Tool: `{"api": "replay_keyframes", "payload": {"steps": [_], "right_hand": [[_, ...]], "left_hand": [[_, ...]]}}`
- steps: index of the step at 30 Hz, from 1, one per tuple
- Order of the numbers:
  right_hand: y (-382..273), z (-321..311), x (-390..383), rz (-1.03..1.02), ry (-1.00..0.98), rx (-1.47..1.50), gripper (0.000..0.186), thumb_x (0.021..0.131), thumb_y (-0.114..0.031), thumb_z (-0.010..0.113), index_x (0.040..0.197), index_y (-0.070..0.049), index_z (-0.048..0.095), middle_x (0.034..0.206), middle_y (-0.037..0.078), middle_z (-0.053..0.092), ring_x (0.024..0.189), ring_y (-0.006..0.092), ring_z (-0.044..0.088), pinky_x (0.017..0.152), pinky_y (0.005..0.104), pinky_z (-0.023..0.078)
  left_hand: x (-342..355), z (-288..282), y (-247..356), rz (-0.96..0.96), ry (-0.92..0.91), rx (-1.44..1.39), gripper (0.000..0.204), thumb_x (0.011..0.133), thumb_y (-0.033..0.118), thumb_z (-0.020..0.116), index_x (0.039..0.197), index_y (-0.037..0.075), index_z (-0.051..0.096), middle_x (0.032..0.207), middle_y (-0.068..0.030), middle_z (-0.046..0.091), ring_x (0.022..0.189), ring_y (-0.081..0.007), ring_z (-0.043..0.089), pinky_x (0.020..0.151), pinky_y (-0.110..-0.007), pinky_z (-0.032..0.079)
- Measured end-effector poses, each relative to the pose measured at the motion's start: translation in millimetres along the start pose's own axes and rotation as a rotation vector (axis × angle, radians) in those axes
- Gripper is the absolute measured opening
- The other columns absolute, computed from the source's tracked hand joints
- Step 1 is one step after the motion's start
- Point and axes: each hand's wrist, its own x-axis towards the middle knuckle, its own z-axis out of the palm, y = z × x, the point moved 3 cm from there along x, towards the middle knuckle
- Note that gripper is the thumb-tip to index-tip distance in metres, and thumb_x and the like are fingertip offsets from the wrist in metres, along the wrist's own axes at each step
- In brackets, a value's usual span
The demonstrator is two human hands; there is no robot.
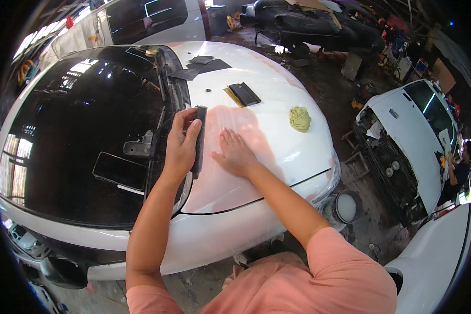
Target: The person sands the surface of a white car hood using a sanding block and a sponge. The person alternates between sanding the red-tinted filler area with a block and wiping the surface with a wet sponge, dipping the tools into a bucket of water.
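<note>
My left hand [181,146] grips a long dark sanding block [200,138], held on edge near the base of the windshield. My right hand [236,154] lies flat, fingers stretched out, on a pinkish sanded patch [246,119] of the white car hood [280,73]. Farther up the hood rests a smaller black block [244,94] with a yellowish edge. To its right sits a crumpled yellow-green cloth [300,119]. Dark sheets of sandpaper [209,66] lie near the wipers. Whether the long block touches the hood is hard to tell.
On the dark windshield [83,120] lies a phone [120,171]. A bucket [346,205] of cloudy liquid stands on the floor by the front corner. Another white car [411,131] with its front stripped is at right, with a person [458,170] beside it.
</note>
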Motion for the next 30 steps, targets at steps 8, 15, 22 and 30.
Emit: {"api": "replay_keyframes", "payload": {"steps": [8, 15, 22, 30], "right_hand": [[-2, -9, -93, -0.067, -0.046, -0.011, 0.086, 0.111, -0.055, 0.036, 0.161, 0.014, 0.028, 0.171, 0.03, 0.025, 0.163, 0.0402, 0.018, 0.133, 0.049, 0.013], [84, -14, 3, 0.11, -0.07, -0.006, 0.085, 0.11, -0.055, 0.036, 0.163, 0.011, 0.024, 0.174, 0.029, 0.019, 0.163, 0.0393, 0.015, 0.133, 0.0475, 0.011], [148, -3, 106, 0.142, -0.094, -0.013, 0.09, 0.11, -0.061, 0.027, 0.166, 0.008, 0.017, 0.176, 0.026, 0.012, 0.165, 0.0363, 0.009, 0.134, 0.0453, 0.008], [174, -9, 181, 0.026, -0.107, -0.005, 0.089, 0.111, -0.061, 0.028, 0.167, 0.008, 0.016, 0.176, 0.025, 0.012, 0.166, 0.0332, 0.007, 0.134, 0.0442, 0.008]], "left_hand": [[-9, 4, -3, 0.005, -0.033, 0.076, 0.034, 0.108, 0.013, 0.061, 0.137, -0.003, 0.058, 0.121, -0.0116, 0.067, 0.106, -0.0151, 0.059, 0.095, -0.031, 0.05], [-4, 4, -2, -0.038, -0.04, 0.155, 0.034, 0.108, 0.013, 0.062, 0.137, -0.003, 0.059, 0.118, -0.0119, 0.066, 0.104, -0.0166, 0.059, 0.089, -0.031, 0.053], [1, 0, 5, -0.133, -0.026, 0.176, 0.033, 0.106, 0.01, 0.063, 0.138, -0.001, 0.06, 0.119, -0.0102, 0.065, 0.105, -0.0159, 0.059, 0.085, -0.029, 0.052], [-2, -4, -6, -0.144, 0.006, 0.151, 0.031, 0.105, 0.01, 0.064, 0.135, 0.001, 0.062, 0.116, -0.0075, 0.064, 0.103, -0.0133, 0.057, 0.084, -0.028, 0.049]]}}
